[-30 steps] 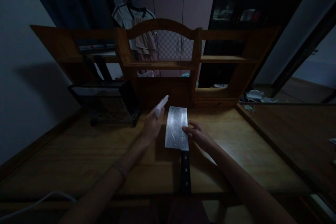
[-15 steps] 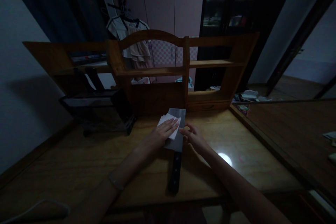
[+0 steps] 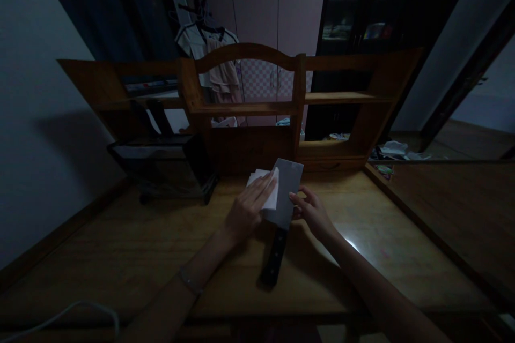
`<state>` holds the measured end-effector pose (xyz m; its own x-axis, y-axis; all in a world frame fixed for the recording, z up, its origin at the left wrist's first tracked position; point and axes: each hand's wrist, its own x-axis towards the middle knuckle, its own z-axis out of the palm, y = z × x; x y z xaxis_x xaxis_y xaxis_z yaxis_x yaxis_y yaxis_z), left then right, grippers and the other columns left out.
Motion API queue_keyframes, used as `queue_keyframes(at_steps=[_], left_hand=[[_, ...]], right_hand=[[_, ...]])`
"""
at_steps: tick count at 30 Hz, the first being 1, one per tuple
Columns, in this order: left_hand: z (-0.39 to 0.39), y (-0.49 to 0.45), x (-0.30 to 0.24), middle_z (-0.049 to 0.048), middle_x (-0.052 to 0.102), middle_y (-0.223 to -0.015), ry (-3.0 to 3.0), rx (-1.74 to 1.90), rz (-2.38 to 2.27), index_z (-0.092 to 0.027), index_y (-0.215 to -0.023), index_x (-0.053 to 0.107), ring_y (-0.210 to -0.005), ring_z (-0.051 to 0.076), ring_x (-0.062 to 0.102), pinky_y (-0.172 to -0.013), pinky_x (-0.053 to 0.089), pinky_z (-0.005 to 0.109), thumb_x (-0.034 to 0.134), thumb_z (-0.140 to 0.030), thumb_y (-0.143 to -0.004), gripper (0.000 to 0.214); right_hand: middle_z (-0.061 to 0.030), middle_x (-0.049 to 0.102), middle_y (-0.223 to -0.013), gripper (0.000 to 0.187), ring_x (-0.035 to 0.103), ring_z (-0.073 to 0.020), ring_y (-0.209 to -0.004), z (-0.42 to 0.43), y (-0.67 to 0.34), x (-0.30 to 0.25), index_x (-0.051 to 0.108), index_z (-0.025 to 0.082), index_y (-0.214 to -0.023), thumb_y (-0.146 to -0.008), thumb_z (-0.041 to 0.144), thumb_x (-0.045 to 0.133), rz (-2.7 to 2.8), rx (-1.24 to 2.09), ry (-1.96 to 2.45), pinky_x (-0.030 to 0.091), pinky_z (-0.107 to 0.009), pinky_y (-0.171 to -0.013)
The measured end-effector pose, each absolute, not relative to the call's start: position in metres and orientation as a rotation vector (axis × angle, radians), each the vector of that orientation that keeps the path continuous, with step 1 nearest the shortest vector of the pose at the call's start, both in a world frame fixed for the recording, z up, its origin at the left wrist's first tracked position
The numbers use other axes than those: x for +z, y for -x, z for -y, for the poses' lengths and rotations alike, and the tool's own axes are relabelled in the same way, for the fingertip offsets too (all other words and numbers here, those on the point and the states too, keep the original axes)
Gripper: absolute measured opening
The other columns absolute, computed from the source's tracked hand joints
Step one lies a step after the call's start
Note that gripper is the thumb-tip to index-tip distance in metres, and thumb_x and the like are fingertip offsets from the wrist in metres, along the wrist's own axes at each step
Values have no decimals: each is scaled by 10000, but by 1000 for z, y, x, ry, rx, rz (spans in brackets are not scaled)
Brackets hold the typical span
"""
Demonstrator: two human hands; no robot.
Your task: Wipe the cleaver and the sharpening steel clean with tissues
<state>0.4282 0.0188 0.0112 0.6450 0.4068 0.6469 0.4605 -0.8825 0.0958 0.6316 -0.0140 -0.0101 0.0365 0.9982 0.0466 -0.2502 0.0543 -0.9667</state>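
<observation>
A cleaver (image 3: 290, 182) with a wide metal blade and a black riveted handle lies at a slant over the wooden desk (image 3: 169, 246), handle towards me. My left hand (image 3: 251, 203) presses a folded white paper tissue (image 3: 273, 196) against the left side of the blade, its fingers lying over the tissue. On the other side, my right hand (image 3: 311, 210) pinches the blade's right edge between thumb and fingers. The fingertips under the blade are hidden. The handle is free of both hands.
A black knife block (image 3: 173, 166) holding black-handled tools stands at the left. A wooden shelf unit (image 3: 245, 110) runs along the desk's back. A white cable (image 3: 80, 304) lies at the front left. Beyond hang clothes (image 3: 213, 59).
The cleaver has tilted, its blade end swinging right. My left hand and the tissue have slid towards the blade's left edge. The whole view has shifted slightly.
</observation>
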Motion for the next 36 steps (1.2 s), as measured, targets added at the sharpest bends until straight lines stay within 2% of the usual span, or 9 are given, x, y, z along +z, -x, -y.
queue_keyframes(at_steps=[5, 12, 19, 25, 28, 31, 36], left_hand=[[-9, -442, 6, 126, 255, -1551, 2954, -792, 510, -148, -1511, 215, -1439, 235, 205, -1177, 237, 459, 414, -41, -794, 752], [-8, -449, 0, 138, 268, -1545, 2850, -746, 555, -108, -1492, 245, -1442, 215, 187, -1174, 264, 441, 385, -52, -834, 675], [-17, -440, -1, 143, 293, -1534, 2730, -799, 753, -78, -1457, 320, -1439, 209, 197, -1173, 280, 433, 349, 61, -684, 786], [-23, -430, 2, 133, 284, -1540, 2648, -1001, 896, -89, -1475, 287, -1440, 212, 197, -1175, 275, 463, 315, 71, -681, 811], [-17, -430, 7, 126, 267, -1547, 2707, -1044, 669, -124, -1495, 247, -1434, 225, 219, -1156, 301, 494, 311, 52, -739, 779], [-9, -436, 10, 130, 303, -1531, 2825, -907, 348, -127, -1489, 264, -1425, 225, 246, -1145, 326, 481, 333, 6, -819, 686], [-9, -443, 6, 107, 314, -1529, 2951, -683, 285, -125, -1479, 278, -1429, 180, 230, -1175, 284, 434, 351, 48, -778, 725]], right_hand=[[-8, 626, -752, 273, 621, -174, -591, 11, -632, -17, 536, 230, -940, -805, 437, 653, 1000, 1276, 983, 511, -290, -546], [-9, 648, -800, 298, 623, -173, -581, 11, -635, -17, 545, 232, -955, -802, 456, 670, 988, 1179, 953, 515, -286, -537], [0, 635, -772, 323, 617, -162, -560, 14, -635, -12, 533, 234, -975, -808, 478, 663, 999, 1142, 951, 522, -281, -528], [-16, 643, -792, 340, 636, -173, -583, 12, -637, -14, 539, 223, -975, -795, 483, 666, 958, 1132, 1010, 512, -277, -536], [-27, 653, -816, 320, 639, -171, -603, 11, -639, -14, 555, 217, -962, -791, 461, 672, 911, 1144, 1018, 504, -270, -547], [-20, 642, -773, 292, 613, -147, -584, 10, -642, -14, 569, 202, -910, -767, 421, 699, 838, 1192, 982, 486, -247, -536], [2, 610, -716, 283, 564, -121, -531, 8, -643, -15, 576, 193, -853, -733, 400, 726, 815, 1197, 984, 459, -228, -498]])
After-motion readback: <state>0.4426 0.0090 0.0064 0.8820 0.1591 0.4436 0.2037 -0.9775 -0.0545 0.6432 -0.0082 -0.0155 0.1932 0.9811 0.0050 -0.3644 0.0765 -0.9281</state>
